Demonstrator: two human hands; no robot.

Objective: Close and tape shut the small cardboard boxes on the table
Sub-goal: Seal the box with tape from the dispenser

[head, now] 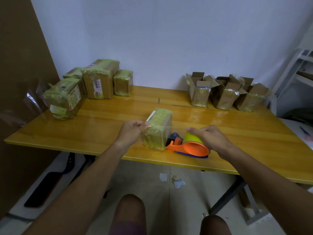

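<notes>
Two bare hands work at the near edge of the yellow wooden counter (101, 126). My left hand (131, 131) has a narrow grip: thumb and forefinger pinch the loose end of a tape strip (150, 117) at the left face of a small closed box (158, 128). That box stands just inside the counter's front edge, between both hands, already wrapped in yellowish clear tape. Its long axis runs from the near edge toward the back wall, leaning slightly right as it goes away from me; the near end face points toward my knees. The strip rises from the pinch up and away along the box's upper left edge.

My right hand (210, 138) wraps over the top of the tape dispenser (188, 146), fingers curled round its yellow-green roll, thumb tip at the roll's left side. Its orange body lies on the counter just right of the box, the dark blue cutter end touching or nearly touching the box's near right corner; I cannot tell which.

Four taped boxes (98, 82) cluster at the far left corner, one near box (65, 97) tilted. Three open boxes (225, 93) with flaps up line the far right side. Paper scraps (178, 183) lie on the floor below.
</notes>
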